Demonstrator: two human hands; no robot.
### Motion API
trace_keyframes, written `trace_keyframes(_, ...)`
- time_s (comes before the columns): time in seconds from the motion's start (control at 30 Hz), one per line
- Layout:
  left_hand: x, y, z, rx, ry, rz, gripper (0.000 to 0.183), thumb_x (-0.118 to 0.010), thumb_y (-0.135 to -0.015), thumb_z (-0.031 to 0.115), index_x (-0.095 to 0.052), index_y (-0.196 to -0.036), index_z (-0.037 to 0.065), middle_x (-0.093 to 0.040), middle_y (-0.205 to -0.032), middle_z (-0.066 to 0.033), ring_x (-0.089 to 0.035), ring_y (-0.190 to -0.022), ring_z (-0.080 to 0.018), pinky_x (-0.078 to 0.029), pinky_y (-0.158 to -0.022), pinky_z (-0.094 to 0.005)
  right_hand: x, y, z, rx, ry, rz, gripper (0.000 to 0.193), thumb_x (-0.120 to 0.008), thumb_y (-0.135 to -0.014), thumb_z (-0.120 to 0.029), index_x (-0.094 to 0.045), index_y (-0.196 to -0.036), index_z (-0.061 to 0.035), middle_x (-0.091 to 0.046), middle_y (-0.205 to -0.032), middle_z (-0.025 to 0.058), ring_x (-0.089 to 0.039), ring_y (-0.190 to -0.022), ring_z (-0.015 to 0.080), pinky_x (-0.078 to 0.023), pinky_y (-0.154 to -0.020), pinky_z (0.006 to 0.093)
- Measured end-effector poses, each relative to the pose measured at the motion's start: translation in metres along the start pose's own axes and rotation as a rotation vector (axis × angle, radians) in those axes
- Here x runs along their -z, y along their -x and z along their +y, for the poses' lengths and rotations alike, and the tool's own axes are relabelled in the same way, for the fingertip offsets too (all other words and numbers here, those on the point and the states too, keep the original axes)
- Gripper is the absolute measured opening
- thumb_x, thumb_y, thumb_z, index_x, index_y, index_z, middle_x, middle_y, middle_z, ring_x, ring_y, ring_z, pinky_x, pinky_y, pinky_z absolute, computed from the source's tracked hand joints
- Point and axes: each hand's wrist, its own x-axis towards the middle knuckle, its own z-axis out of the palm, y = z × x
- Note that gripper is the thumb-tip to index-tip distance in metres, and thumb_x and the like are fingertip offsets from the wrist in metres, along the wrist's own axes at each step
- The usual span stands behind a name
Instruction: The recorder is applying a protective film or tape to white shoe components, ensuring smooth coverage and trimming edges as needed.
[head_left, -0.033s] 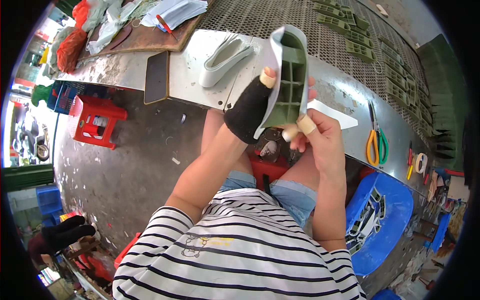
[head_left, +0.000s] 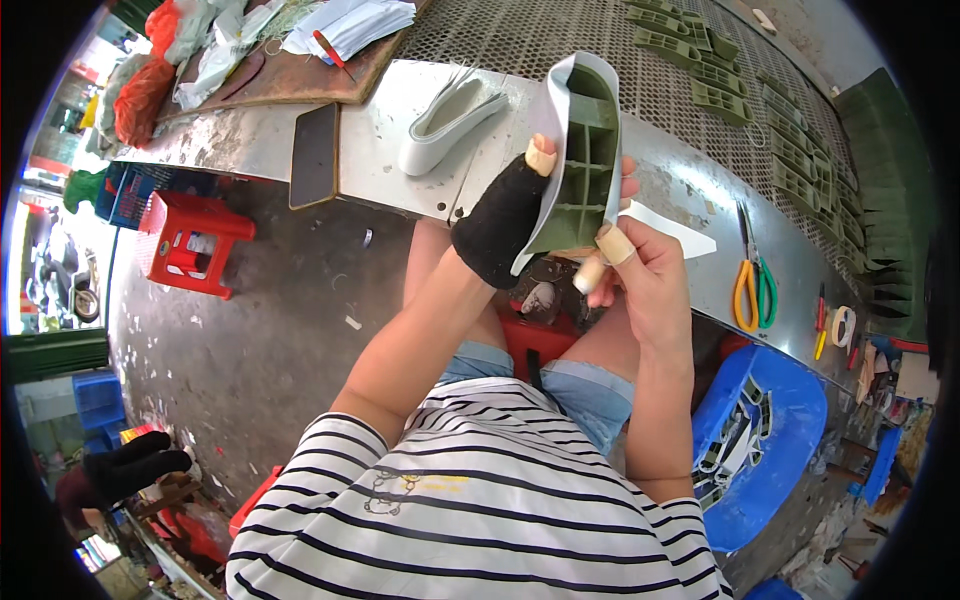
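Note:
A hollow green shoe wedge (head_left: 583, 175) with cross ribs is held up over the near edge of the workbench. White strip material (head_left: 548, 150) runs along its left side and top. My left hand (head_left: 505, 215), in a black fingerless glove with tape on the thumb, grips it from the left; its fingertips show at the far side. My right hand (head_left: 645, 262) is at the lower right corner, its taped thumb against the wedge. The taped forefinger is bent below the bottom edge. What lies between thumb and forefinger is partly hidden.
On the metal bench (head_left: 375, 165) lie a folded bundle of white strips (head_left: 450, 120), a dark phone (head_left: 314, 155), a flat white piece (head_left: 665, 228) and scissors (head_left: 752, 285). More green wedges (head_left: 720, 100) rest on mesh. A blue bin (head_left: 780, 430) of parts and a red stool (head_left: 190, 240) flank me.
The wedge and my left hand have shifted slightly right and down. My right forefinger has moved a little down and right, away from the wedge's lower edge.

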Motion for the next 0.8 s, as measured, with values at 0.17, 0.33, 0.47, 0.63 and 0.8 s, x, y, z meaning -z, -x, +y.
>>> trace_keyframes(0.17,0.014,0.013,0.000,-0.069,-0.613,0.201,0.044,-0.048,-0.092,0.041,-0.061,-0.102,0.000,-0.063,-0.087,-0.0095,-0.061,-0.080,-0.0150,-0.049,-0.072,-0.0258,0.011,-0.001,-0.015,-0.020,0.138,0.138,0.020,-0.053,-0.091,-0.016,-0.059,-0.082,0.0011,-0.060,-0.058,0.0063,-0.050,-0.040,0.0059,-0.035,-0.036,0.0168)
trace_keyframes(0.33,-0.012,0.025,0.022,0.094,-0.822,0.139,0.046,-0.043,-0.094,0.041,-0.061,-0.087,0.000,-0.052,-0.051,-0.0039,-0.047,-0.046,-0.0098,-0.037,-0.047,-0.0227,0.010,0.001,-0.018,-0.026,0.149,0.147,0.020,-0.052,-0.090,-0.014,-0.059,-0.081,0.0019,-0.058,-0.056,0.0061,-0.050,-0.039,0.0064,-0.034,-0.036,0.0170)
trace_keyframes(0.47,-0.023,0.025,0.025,0.075,-1.022,0.219,0.042,-0.051,-0.092,0.036,-0.058,-0.071,0.001,-0.051,-0.050,-0.0033,-0.044,-0.041,-0.0112,-0.034,-0.040,-0.0269,0.004,0.003,-0.018,-0.045,0.157,0.206,0.021,-0.051,-0.091,-0.014,-0.059,-0.079,0.0020,-0.056,-0.054,0.0054,-0.049,-0.038,0.0070,-0.034,-0.036,0.0176)
trace_keyframes(0.63,-0.027,0.027,0.014,-0.132,-1.278,0.275,0.019,-0.053,-0.091,0.019,-0.059,-0.086,0.001,-0.056,-0.057,-0.0052,-0.046,-0.043,-0.0121,-0.037,-0.043,-0.0273,0.005,0.002,-0.016,-0.023,0.151,0.227,0.022,-0.051,-0.091,-0.014,-0.060,-0.079,0.0017,-0.056,-0.054,0.0049,-0.049,-0.038,0.0067,-0.034,-0.036,0.0177)
trace_keyframes(0.8,-0.017,0.031,-0.001,-0.174,-1.215,0.228,0.018,-0.050,-0.091,0.012,-0.057,-0.106,0.005,-0.055,-0.064,-0.0015,-0.050,-0.049,-0.0080,-0.039,-0.047,-0.0224,0.004,0.002,-0.018,-0.023,0.188,0.245,0.021,-0.052,-0.091,-0.015,-0.059,-0.079,0.0015,-0.056,-0.053,0.0048,-0.048,-0.038,0.0067,-0.034,-0.036,0.0175)
